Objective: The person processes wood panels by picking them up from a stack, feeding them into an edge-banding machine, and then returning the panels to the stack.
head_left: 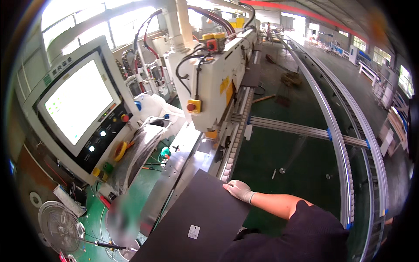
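A large flat dark grey panel [205, 205] lies tilted across the lower middle of the view, with a small white label [194, 232] on its face. My right hand [238, 191], in a thin whitish glove, grips its far right edge. The fingertips rest on the panel's face, and the rest of the grip is hidden. Just beyond the panel's far corner, a roller track [228, 168] runs alongside a white edge-working machine [218, 83]. My left hand is out of view.
A control console [78, 105] with a lit screen stands at the left, above a floor fan [59, 225]. An emergency-stop button [191, 106] sits on the machine's near end. Long metal roller rails [325, 105] and a crossbar [290, 127] stretch along the right. Another dark panel [252, 75] lies farther down the track.
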The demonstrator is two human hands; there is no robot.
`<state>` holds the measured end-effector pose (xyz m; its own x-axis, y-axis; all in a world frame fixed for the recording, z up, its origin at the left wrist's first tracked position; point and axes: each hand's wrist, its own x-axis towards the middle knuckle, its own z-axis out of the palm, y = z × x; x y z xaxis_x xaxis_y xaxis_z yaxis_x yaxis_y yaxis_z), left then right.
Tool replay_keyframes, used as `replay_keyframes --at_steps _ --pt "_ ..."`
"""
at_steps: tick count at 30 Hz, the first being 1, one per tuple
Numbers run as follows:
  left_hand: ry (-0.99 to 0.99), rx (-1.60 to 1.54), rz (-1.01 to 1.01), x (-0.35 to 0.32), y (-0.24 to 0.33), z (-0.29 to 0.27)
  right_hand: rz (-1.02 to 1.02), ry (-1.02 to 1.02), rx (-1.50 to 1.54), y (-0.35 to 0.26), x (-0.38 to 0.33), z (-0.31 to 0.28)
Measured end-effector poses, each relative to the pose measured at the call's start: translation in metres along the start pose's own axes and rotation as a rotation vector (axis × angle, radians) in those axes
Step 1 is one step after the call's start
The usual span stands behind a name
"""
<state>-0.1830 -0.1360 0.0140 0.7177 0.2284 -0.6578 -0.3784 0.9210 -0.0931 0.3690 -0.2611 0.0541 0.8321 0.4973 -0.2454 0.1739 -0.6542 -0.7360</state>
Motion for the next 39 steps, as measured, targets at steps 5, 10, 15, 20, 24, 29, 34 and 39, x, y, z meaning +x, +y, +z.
replay_keyframes --at_steps 5,10,15,20,24,29,34,39 --pt "0.199 0.214 0.222 0.062 -0.040 0.035 -0.200 0.037 -0.010 0.033 0.020 -0.003" --pt "0.263 0.307 0.280 0.086 -0.060 0.045 -0.027 0.062 0.180 0.062 0.021 -0.005" --pt "0.228 0.580 0.265 0.111 -0.078 -0.011 0.370 -0.255 1.157 0.099 0.009 0.058" --pt "0.298 -0.095 0.820 0.081 -0.102 0.067 0.759 0.043 1.217 -0.023 -0.023 0.084" --pt "0.353 0.053 0.872 0.072 -0.076 0.047 0.767 0.065 1.415 0.040 0.002 0.106" --pt "0.523 0.052 0.483 0.074 -0.119 0.097 0.733 -0.220 1.656 0.017 0.034 0.044" --pt "0.368 0.730 0.020 0.103 -0.126 0.118 0.702 -0.323 1.731 0.045 0.110 -0.007" --pt "0.436 1.241 -0.292 0.156 -0.137 0.192 0.447 -0.021 1.663 0.115 0.193 -0.053"
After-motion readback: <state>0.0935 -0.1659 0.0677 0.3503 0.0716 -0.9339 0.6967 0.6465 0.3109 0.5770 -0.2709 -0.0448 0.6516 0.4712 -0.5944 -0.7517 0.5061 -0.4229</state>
